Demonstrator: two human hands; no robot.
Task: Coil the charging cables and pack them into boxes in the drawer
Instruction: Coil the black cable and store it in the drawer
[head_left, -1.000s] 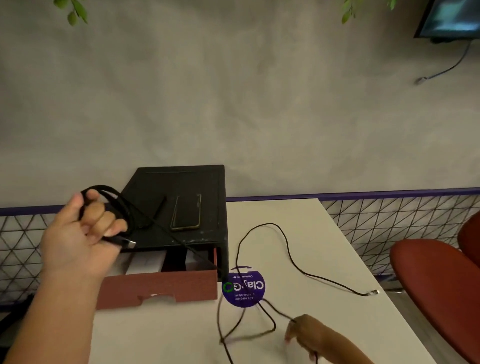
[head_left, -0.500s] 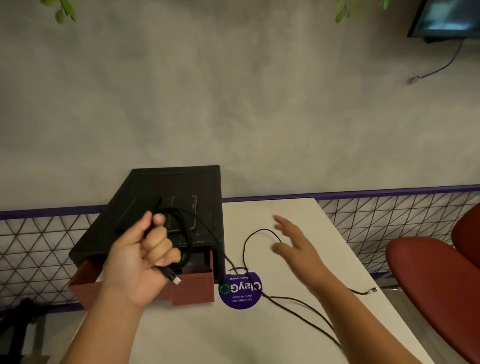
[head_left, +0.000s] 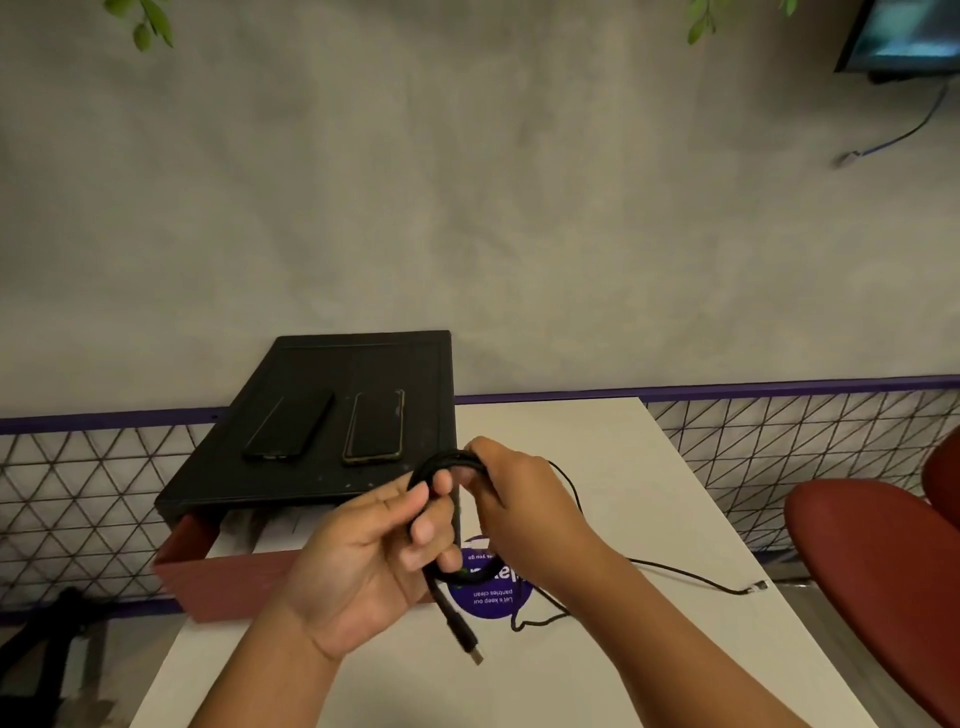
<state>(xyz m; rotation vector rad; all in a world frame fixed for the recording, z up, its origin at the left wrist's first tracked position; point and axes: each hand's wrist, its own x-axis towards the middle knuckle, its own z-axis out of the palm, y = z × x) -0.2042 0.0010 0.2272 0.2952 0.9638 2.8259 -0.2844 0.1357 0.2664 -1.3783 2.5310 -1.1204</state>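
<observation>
A black charging cable (head_left: 453, 582), wound into a coil, is held up over the white table (head_left: 649, 665). My left hand (head_left: 374, 561) grips the coil's left side, and its USB plug hangs down below. My right hand (head_left: 514, 499) pinches the coil's top and right side. A second thin black cable (head_left: 680, 574) lies loose on the table to the right. The red drawer (head_left: 208, 584) stands pulled out of the black drawer unit (head_left: 332, 364), with white boxes (head_left: 260, 535) inside it.
Two dark phones (head_left: 374, 426) lie on top of the black unit. A round purple sticker (head_left: 491, 597) marks the table under my hands. A red chair (head_left: 878, 561) stands at the right. A wire mesh rail (head_left: 779, 441) runs behind the table.
My left hand has moved right and down with the coil. My right hand came in from the right and took hold of the coil's top.
</observation>
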